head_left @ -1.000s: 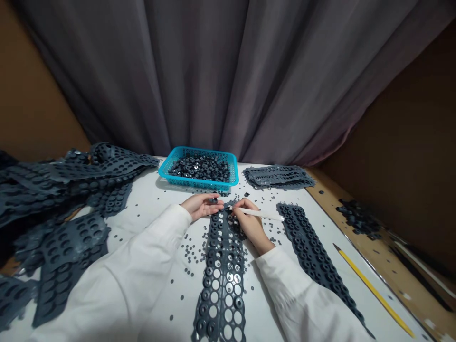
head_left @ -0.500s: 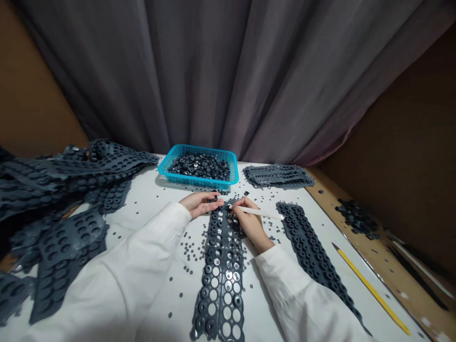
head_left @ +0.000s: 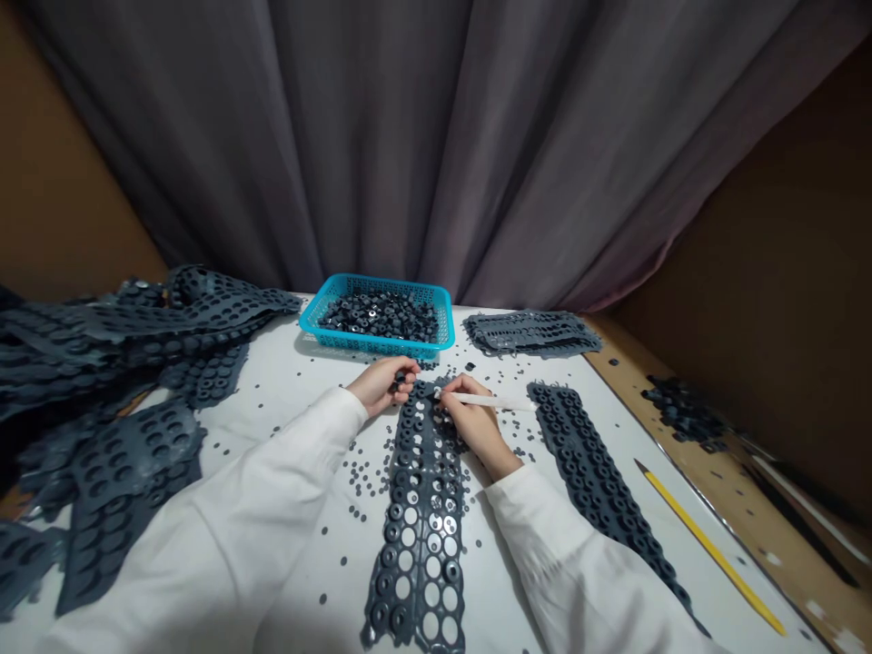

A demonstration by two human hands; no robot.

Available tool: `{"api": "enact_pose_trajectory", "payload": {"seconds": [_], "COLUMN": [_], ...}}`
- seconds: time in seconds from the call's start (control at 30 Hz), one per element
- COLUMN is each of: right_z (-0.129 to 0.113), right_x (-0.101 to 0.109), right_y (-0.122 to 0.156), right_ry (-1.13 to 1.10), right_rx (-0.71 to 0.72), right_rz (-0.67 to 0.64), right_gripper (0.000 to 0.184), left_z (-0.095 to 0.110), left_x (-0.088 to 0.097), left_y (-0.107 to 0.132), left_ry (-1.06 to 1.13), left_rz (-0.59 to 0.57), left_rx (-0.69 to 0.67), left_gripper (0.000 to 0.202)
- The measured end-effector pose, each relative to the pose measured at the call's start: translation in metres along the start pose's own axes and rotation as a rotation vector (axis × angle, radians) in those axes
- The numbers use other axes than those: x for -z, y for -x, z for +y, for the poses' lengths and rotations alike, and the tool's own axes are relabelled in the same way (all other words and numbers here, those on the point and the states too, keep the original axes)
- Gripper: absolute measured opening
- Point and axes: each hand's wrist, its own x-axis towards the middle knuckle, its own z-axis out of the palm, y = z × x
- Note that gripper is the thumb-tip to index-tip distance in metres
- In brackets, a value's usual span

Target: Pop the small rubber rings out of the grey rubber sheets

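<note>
A dark grey rubber sheet (head_left: 417, 495) with rows of round holes lies lengthwise in front of me, some holes still filled with ring-shaped pieces. At its far left corner my left hand (head_left: 387, 383) is curled closed around a small black rubber ring (head_left: 401, 376). My right hand (head_left: 475, 420) pinches a thin white stick (head_left: 500, 401), whose tip meets the sheet's far end; the exact contact is hidden by my fingers. Behind my hands stands a turquoise basket (head_left: 376, 345) heaped with small black rings.
Another studded rubber strip (head_left: 599, 481) and a yellow pencil (head_left: 712, 547) lie to the right. Stacked flat sheets (head_left: 535, 332) rest at the back right. Piled sheets (head_left: 136, 445) crowd the left. Small black discs litter the white tabletop (head_left: 300, 554). A grey curtain (head_left: 381, 136) hangs behind.
My left hand's fingers have curled in from an outstretched pose around the small ring. The white stick has tilted slightly flatter in my right hand, which stays nearly in place.
</note>
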Motion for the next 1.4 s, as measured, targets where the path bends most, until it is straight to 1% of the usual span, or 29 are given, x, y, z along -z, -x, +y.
{"api": "enact_pose_trajectory", "payload": {"seconds": [0.07,0.13,0.17,0.2,0.27,0.37,0.5,0.57,0.67,0.8,0.97,1.07,1.17,1.23,1.3,1.33,1.4], "right_z": [0.0,0.0,0.0,0.0,0.001,0.0,-0.001,0.0,0.002,0.002,-0.001,-0.002,-0.002,-0.002,-0.002,-0.002,-0.001], "right_x": [0.0,-0.001,-0.001,-0.001,-0.002,-0.002,-0.002,-0.002,-0.003,-0.003,-0.005,-0.005,-0.005,-0.004,-0.004,-0.004,-0.004], "right_y": [0.0,0.0,0.0,0.0,0.0,0.0,0.0,0.0,-0.001,-0.003,-0.006,-0.007,-0.007,-0.007,-0.006,-0.006,-0.007], "right_ry": [0.006,0.012,0.012,0.011,0.011,0.015,0.017,0.026,0.031,0.057,0.127,0.157,0.167,0.162,0.143,0.131,0.111], "right_rx": [0.003,0.008,0.009,0.01,0.012,0.01,-0.006,-0.003,0.019,0.055,0.073,0.074,0.062,0.048,0.034,0.027,0.013], "right_rz": [-0.014,-0.018,-0.017,-0.016,-0.012,-0.011,-0.01,-0.011,-0.009,-0.013,-0.032,-0.027,-0.018,-0.012,-0.012,-0.015,-0.02], "right_gripper": [0.006,0.007,0.007,0.007,0.006,0.006,0.006,0.006,0.007,0.008,0.008,0.009,0.01,0.01,0.01,0.01,0.009], "left_z": [0.001,0.002,0.002,0.003,0.003,0.004,0.007,0.009,0.011,0.012,0.014,0.014,0.015,0.017,0.021,0.023,0.026], "left_x": [-0.003,-0.002,-0.001,0.0,0.002,0.003,0.001,0.0,-0.004,-0.012,-0.02,-0.018,-0.01,-0.004,0.002,0.004,0.006], "left_y": [0.001,0.002,0.002,0.002,0.001,-0.005,-0.011,-0.011,-0.01,-0.012,-0.014,-0.014,-0.014,-0.014,-0.013,-0.013,-0.012], "left_ry": [-0.283,-0.668,-0.833,-0.938,-1.028,-1.055,-1.185,-1.299,-1.438,-1.485,-1.574,-1.563,-1.449,-1.338,-1.193,-1.105,-0.893], "left_rz": [0.02,0.046,0.054,0.055,0.047,0.003,-0.116,-0.136,-0.143,-0.133,-0.21,-0.22,-0.224,-0.163,-0.032,0.031,0.104], "left_rx": [-0.169,-0.359,-0.425,-0.453,-0.426,-0.388,-0.442,-0.484,-0.552,-0.539,-0.512,-0.503,-0.547,-0.606,-0.641,-0.638,-0.563], "left_gripper": [0.01,0.012,0.013,0.015,0.018,0.018,0.018,0.015,0.003,0.014,0.018,0.017,0.009,0.006,0.01,0.012,0.015]}}
